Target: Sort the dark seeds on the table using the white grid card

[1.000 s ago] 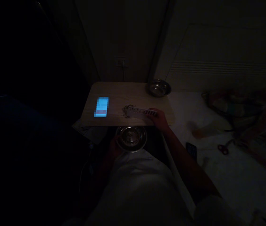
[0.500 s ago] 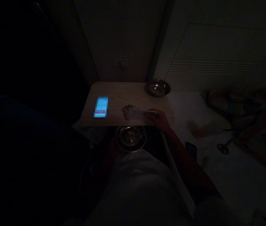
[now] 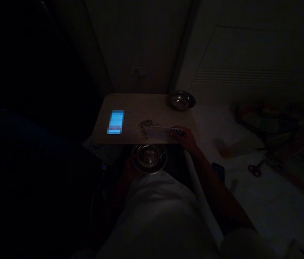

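The room is very dark. My right hand (image 3: pixel 186 138) rests on the small wooden table (image 3: pixel 130 104) and grips a flat white strip (image 3: pixel 162 130), whose far end lies against a small pile of dark bits (image 3: pixel 144 126). My left hand (image 3: pixel 129 168) holds a steel bowl (image 3: pixel 149 158) just below the table's near edge; something dark lies in the bowl's bottom.
A lit phone (image 3: pixel 115 122) lies on the table's left part. A second steel bowl (image 3: pixel 181 100) stands at its far right corner. A bed to the right carries red-handled scissors (image 3: pixel 254 168), a dark phone (image 3: pixel 219 171) and crumpled cloth (image 3: pixel 276 126).
The white strip and my right hand have shifted slightly right and toward the table's near edge. The bowl and my left hand stay put.
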The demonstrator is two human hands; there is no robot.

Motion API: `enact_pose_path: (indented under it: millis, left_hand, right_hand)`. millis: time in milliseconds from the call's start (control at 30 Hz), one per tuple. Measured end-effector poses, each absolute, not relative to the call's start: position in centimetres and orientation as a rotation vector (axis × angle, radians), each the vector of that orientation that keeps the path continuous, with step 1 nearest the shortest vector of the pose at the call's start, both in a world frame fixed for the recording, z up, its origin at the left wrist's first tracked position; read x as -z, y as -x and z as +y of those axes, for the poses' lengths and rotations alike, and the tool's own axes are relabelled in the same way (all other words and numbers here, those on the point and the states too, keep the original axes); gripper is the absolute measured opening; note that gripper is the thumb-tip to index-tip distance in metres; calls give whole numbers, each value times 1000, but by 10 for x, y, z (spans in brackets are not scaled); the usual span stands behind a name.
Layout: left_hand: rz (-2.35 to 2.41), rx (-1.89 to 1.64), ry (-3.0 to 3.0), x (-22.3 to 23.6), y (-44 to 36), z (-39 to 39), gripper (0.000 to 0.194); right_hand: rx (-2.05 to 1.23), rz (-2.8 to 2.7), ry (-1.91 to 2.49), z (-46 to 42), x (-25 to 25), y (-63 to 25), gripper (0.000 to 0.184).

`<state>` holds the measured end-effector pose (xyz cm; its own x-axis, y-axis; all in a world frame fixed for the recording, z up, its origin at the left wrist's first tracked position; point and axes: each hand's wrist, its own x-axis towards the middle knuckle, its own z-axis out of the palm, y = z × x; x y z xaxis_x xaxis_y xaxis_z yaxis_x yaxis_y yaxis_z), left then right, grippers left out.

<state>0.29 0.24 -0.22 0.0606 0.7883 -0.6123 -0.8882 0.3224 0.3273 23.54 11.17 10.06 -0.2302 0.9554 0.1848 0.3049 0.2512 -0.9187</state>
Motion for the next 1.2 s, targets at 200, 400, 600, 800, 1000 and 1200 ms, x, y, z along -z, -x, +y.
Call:
enact_pose_path:
  millis: [200,400,600,800,1000,1200]
  left_hand:
    - [795,-1241,171,9,0,4,38]
    - [812,-1243,167,9,1,5,35]
    - [748,-1291,67,-7,-5,-1,38]
    - [824,-1263,123,-1,-2,1,34]
    - [822,-1255,113,3,-2,1,26]
    - [799,-1278,56,5,-4,-1,31]
  right_hand:
    - [-999,-1692,1201,108,-101,-236,24]
    - [-972,-1704,1191,107,-102,-240,23]
    - [-982,-1715,1203,106,-102,-242,24]
    - [-1046,-1696,1208,102,-104,-237,25]
    - [-999,-1647,1220,101,-105,-238,25]
    - [-1025,-1626,1253,92,-105,-231,24]
